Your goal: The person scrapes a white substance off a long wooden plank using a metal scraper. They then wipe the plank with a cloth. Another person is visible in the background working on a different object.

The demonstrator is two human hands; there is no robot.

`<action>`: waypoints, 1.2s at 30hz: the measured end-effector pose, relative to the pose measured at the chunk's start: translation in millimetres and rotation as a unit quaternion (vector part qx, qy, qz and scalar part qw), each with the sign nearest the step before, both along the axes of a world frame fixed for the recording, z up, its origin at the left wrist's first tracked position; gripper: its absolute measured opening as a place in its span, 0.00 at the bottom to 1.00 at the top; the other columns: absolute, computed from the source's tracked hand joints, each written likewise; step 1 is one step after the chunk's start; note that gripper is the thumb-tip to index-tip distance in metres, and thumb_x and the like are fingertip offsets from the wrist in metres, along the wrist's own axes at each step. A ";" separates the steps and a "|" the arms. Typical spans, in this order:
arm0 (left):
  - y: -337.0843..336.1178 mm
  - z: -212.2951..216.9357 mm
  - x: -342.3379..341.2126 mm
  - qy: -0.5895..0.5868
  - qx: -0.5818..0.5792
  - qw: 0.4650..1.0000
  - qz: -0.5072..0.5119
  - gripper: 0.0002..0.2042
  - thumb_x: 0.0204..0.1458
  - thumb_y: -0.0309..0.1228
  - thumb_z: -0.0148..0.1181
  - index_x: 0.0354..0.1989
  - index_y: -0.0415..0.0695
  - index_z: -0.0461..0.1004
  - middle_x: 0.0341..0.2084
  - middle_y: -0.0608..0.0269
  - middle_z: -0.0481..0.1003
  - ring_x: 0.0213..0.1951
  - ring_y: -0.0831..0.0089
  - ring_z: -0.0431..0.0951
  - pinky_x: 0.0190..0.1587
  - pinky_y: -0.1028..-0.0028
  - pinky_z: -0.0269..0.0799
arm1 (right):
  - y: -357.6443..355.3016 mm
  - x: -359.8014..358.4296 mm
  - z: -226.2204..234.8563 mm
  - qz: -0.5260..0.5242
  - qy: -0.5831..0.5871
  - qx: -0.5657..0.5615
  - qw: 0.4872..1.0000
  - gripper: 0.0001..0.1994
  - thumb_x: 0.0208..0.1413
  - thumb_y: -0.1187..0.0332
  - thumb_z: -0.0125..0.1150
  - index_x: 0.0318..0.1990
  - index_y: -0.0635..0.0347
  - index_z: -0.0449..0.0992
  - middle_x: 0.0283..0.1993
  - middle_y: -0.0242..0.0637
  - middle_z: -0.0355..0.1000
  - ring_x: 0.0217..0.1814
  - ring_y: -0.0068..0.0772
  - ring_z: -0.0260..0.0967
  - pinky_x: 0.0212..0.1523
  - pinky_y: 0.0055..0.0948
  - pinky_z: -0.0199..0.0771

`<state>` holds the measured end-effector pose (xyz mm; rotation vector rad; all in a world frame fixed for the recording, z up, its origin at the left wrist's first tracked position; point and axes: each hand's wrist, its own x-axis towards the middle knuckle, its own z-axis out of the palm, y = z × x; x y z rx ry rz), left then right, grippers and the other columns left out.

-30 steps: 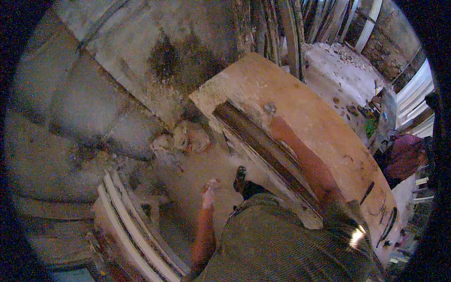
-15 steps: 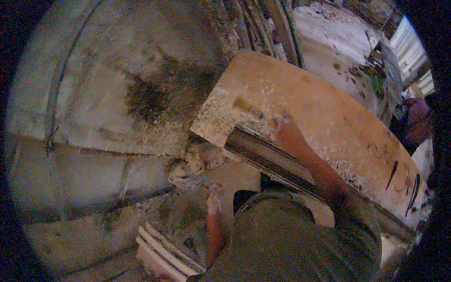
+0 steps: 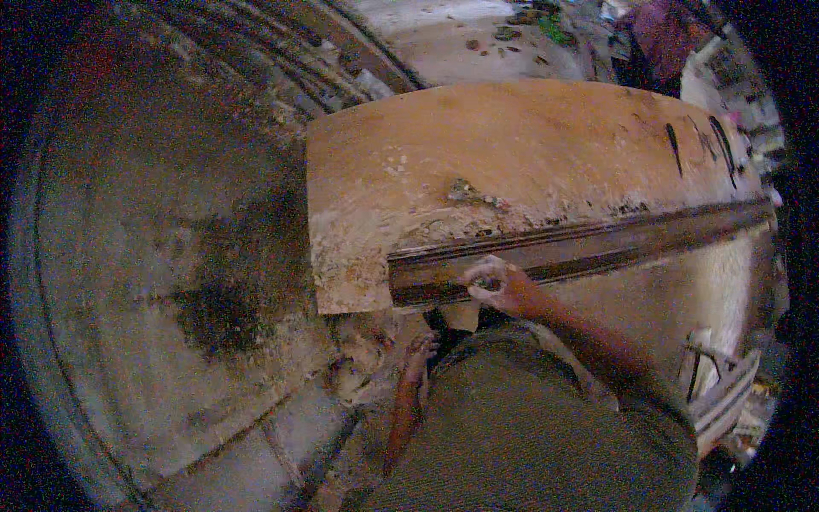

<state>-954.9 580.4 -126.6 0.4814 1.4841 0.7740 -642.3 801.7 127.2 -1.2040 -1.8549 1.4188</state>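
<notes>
My right hand (image 3: 495, 284) is over the dark long wooden piece (image 3: 589, 247) with ridged edges, which lies along the near side of a tabletop. Its fingers are curled closed; whatever they may hold is too blurred to name. Low beside my body, my left hand (image 3: 420, 348) hangs just off the near-left corner of the tabletop, its fingers poorly seen. The orange-brown wooden tabletop (image 3: 512, 128) carries pale shavings near its left end. A small clump of debris (image 3: 465, 189) sits on it beyond the dark piece.
Long dark timbers (image 3: 281, 51) lie beyond the tabletop at far left. Dusty floor (image 3: 111, 341) with a dark patch spreads to the left. A person in a dark red top (image 3: 661, 38) is at the far right. Pale slatted wood (image 3: 725, 397) stands at the near right.
The view has turned to the right. My right hand has come back from the tabletop's surface to the dark wooden piece nearer my body. My left hand stays low by my side.
</notes>
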 end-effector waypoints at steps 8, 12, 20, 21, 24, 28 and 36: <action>21.0 -8.3 -97.0 0.019 -0.014 0.996 -0.092 0.17 0.64 0.37 0.57 0.58 0.44 0.76 0.59 0.60 0.75 0.61 0.65 0.73 0.63 0.65 0.69 | -41.8 -132.3 -23.5 -0.131 -0.011 0.102 0.986 0.10 0.56 0.70 0.69 0.45 0.56 0.80 0.42 0.40 0.76 0.43 0.45 0.75 0.46 0.39 0.78; 31.3 -7.6 -121.0 0.022 -0.023 0.990 -0.135 0.17 0.64 0.37 0.58 0.58 0.44 0.77 0.59 0.60 0.75 0.61 0.64 0.74 0.63 0.65 0.69 | -57.1 -150.0 -54.8 -0.222 -0.029 0.128 0.966 0.11 0.54 0.71 0.71 0.44 0.57 0.80 0.43 0.40 0.77 0.43 0.43 0.77 0.46 0.38 0.79; 42.1 -8.1 -134.6 0.020 -0.025 0.982 -0.186 0.16 0.64 0.37 0.58 0.57 0.45 0.77 0.59 0.60 0.76 0.61 0.64 0.74 0.63 0.64 0.68 | -102.7 126.8 -70.2 -0.501 -0.189 0.222 0.815 0.20 0.55 0.80 0.51 0.54 0.59 0.78 0.49 0.41 0.79 0.50 0.39 0.76 0.55 0.39 0.76; 41.0 -8.9 -134.9 0.018 -0.024 0.982 -0.189 0.16 0.64 0.38 0.58 0.56 0.45 0.77 0.59 0.60 0.76 0.61 0.64 0.74 0.63 0.64 0.68 | -104.8 157.7 -64.7 -0.529 -0.204 0.244 0.787 0.22 0.55 0.81 0.47 0.56 0.60 0.77 0.50 0.41 0.79 0.51 0.38 0.76 0.56 0.39 0.75; 34.0 -12.5 -137.5 0.018 -0.022 0.982 -0.184 0.16 0.64 0.38 0.58 0.56 0.45 0.78 0.59 0.60 0.76 0.61 0.64 0.74 0.63 0.64 0.68 | -108.8 176.1 -63.4 -0.518 -0.242 0.231 0.787 0.21 0.56 0.80 0.47 0.56 0.60 0.77 0.49 0.42 0.79 0.50 0.40 0.76 0.56 0.41 0.75; 28.3 -15.7 -142.2 0.025 -0.017 0.984 -0.177 0.16 0.64 0.38 0.59 0.55 0.45 0.78 0.58 0.60 0.76 0.61 0.64 0.74 0.63 0.64 0.68 | -118.1 32.5 -104.0 -0.444 -0.238 0.178 0.845 0.11 0.59 0.70 0.59 0.47 0.60 0.79 0.45 0.42 0.79 0.48 0.41 0.76 0.52 0.42 0.75; -19.2 8.4 -170.5 0.049 -0.037 0.985 -0.163 0.15 0.64 0.39 0.59 0.54 0.45 0.79 0.58 0.60 0.76 0.60 0.64 0.74 0.63 0.63 0.67 | -60.2 -267.5 -101.3 -0.063 0.016 0.179 0.982 0.18 0.52 0.67 0.69 0.52 0.50 0.80 0.53 0.44 0.77 0.55 0.52 0.75 0.54 0.45 0.76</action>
